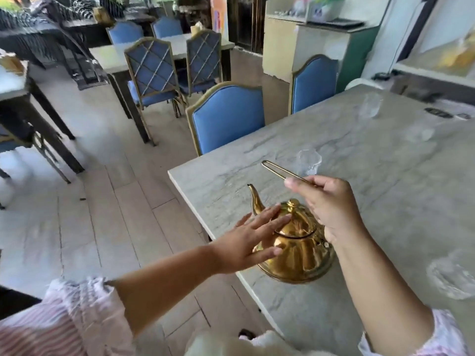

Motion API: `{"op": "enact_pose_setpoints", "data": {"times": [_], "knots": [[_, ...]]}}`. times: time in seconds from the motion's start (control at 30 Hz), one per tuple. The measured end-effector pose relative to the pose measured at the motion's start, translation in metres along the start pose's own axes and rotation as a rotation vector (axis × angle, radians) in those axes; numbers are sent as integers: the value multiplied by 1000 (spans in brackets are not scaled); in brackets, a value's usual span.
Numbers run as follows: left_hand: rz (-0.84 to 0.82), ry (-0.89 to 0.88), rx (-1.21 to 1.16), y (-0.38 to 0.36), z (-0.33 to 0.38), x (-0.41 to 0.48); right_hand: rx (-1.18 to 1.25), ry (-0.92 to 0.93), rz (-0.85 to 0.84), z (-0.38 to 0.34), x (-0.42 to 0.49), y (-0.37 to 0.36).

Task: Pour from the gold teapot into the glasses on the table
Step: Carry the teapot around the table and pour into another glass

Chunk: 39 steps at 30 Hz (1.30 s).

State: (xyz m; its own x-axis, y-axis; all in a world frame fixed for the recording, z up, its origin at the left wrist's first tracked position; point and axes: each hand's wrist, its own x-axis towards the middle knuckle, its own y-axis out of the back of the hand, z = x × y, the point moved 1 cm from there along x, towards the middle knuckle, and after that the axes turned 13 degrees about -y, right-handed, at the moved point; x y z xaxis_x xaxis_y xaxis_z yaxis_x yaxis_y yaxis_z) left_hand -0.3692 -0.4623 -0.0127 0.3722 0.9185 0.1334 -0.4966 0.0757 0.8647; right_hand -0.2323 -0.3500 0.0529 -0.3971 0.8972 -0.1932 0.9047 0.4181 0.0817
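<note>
So far nothing looks poured: the gold teapot (pixel 295 253) is set under the right hand (pixel 331 204), by which its handle (pixel 280 170) is pinched, and is touched by the flat left hand (pixel 246 242), with the glasses (pixel 308 161) beyond unfilled.

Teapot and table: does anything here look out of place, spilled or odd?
The gold teapot sits close to the edge of the table near a corner, slightly precarious, though the left hand rests on it and the right hand grips its wire handle. No spill shows; the glasses are too blurred to judge.

Marble tbl (pixel 359 155): gold teapot (pixel 295 255), glasses (pixel 308 161).
</note>
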Motion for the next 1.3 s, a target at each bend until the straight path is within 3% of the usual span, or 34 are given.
{"op": "enact_pose_setpoints", "data": {"times": [0.3,0.53,0.9,1.3], "knots": [[-163,-157,1,13,-46,98,-22,-20,192,-12,65,38],[-274,-284,-74,5,-70,151,-266,32,381,-19,94,65],[-245,-302,-222,7,-86,196,-512,45,416,-45,138,74],[-214,-277,-347,11,-89,209,-700,-95,362,-66,168,66]]}}
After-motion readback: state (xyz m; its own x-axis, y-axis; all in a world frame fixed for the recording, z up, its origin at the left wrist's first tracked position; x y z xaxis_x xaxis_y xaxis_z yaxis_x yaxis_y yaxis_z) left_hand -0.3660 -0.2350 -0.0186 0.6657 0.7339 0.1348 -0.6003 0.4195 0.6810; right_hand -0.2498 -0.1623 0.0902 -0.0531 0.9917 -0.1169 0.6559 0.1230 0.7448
